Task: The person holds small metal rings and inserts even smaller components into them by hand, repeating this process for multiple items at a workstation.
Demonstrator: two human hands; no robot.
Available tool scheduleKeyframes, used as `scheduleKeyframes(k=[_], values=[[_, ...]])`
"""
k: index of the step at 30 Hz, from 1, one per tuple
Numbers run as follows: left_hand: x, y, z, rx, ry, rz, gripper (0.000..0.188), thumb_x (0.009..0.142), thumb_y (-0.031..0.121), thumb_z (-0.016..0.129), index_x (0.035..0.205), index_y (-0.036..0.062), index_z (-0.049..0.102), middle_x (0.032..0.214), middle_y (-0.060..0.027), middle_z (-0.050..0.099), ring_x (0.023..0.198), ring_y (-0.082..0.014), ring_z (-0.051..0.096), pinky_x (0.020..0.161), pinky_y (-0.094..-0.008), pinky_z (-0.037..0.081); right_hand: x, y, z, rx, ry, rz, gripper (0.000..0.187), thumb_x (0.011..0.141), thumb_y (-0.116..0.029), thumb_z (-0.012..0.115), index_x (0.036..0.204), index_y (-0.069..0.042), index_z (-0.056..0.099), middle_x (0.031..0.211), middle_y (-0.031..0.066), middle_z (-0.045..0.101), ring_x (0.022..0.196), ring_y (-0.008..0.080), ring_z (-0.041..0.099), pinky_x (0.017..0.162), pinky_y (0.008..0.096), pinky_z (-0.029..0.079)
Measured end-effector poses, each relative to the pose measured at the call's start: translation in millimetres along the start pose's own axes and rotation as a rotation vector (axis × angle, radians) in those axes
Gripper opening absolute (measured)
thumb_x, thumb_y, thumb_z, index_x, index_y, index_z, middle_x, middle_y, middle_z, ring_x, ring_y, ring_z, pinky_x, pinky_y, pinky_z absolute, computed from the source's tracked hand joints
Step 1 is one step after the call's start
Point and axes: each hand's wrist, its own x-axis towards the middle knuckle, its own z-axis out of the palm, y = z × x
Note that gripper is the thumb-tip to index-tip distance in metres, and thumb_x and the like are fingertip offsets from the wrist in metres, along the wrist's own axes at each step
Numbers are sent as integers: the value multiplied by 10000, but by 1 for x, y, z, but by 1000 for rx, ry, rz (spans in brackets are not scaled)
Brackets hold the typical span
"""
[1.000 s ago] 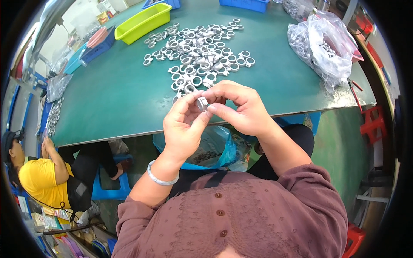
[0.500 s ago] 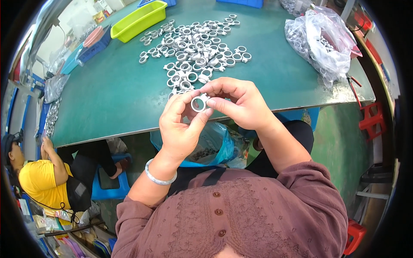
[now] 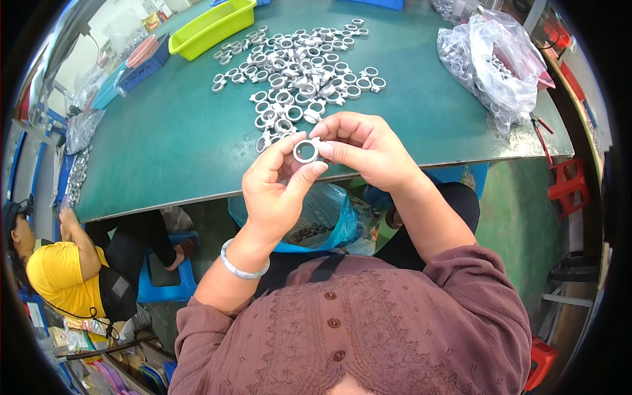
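Note:
A small silver-grey metal ring with a lug on its side (image 3: 296,153) is held up over the near edge of the green table (image 3: 178,158). My left hand (image 3: 271,194) grips it between thumb and fingers from the left. From the right, my right hand (image 3: 372,155) pinches it near the lug, with the other fingers curled. Just beyond my fingers lies a loose pile of similar metal rings (image 3: 309,89), spreading toward the far side; my hands hide part of the nearest ones.
Under the table edge, before my lap, sits an open blue plastic bag (image 3: 345,224) with small parts inside. A lime-green basket (image 3: 214,29) stands far left. Clear bags of metal parts (image 3: 490,72) lie at right. A person in yellow (image 3: 62,270) sits left. Red stools (image 3: 567,187) stand right.
The ring has turned slightly between my fingers, and its lug has shifted toward the right thumb. Both hands stay in nearly the same place.

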Motion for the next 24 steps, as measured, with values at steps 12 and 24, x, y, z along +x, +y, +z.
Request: scheduleKeyframes(k=[12,24], values=[[1,2,1,-185,-20,-52,320,765,-46,627,1071,-49,532,889,-48,602,785,-93,582,710,-212,489,0,1,-3,-39,-14,31,186,813,-44,587,989,16,569,896,47,602,827,99,571,754,231,465],[-1,-6,1,-24,-21,39,424,739,-75,640,1138,5,523,879,-15,580,770,-64,547,664,-188,467,-1,0,-4,-7,-21,-8,189,804,2,581,991,18,562,898,49,600,838,102,571,771,238,463]])
